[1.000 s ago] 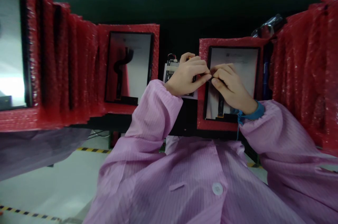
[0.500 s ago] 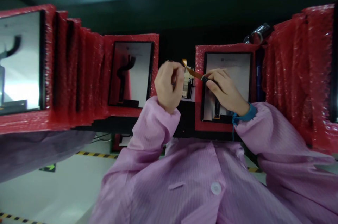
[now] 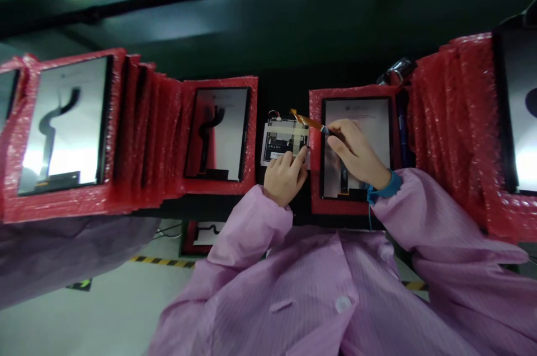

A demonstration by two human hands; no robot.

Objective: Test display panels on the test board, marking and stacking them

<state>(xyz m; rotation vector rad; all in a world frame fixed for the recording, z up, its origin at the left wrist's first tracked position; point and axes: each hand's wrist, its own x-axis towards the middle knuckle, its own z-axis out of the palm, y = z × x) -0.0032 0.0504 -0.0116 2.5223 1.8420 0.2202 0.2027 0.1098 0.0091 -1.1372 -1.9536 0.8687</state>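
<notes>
My left hand (image 3: 285,177) holds nothing. Its index finger is stretched out and touches the lower right of a small taped electronic assembly (image 3: 279,147), while the other fingers curl loosely. Thumb and fingertips of my right hand (image 3: 354,151) pinch the dark connector end of an orange flex cable (image 3: 311,122), which runs left to the assembly's top right corner. Under the right hand lies a display panel (image 3: 373,112) on a red bubble-wrap sleeve (image 3: 316,177). Pale tape strips cross the assembly.
Left of the assembly, another display panel (image 3: 229,137) rests on red wrap. Upright red bubble-wrap sleeves (image 3: 157,143) stand beyond it, and more sleeves (image 3: 444,149) stand at right. A dark blue pen-like object (image 3: 403,137) lies beside them. A person's sleeve (image 3: 75,249) shows at left.
My left hand has come down from above the assembly, its index finger now extended onto the lower right. My right hand keeps its pinch on the flex cable. The view has shifted slightly.
</notes>
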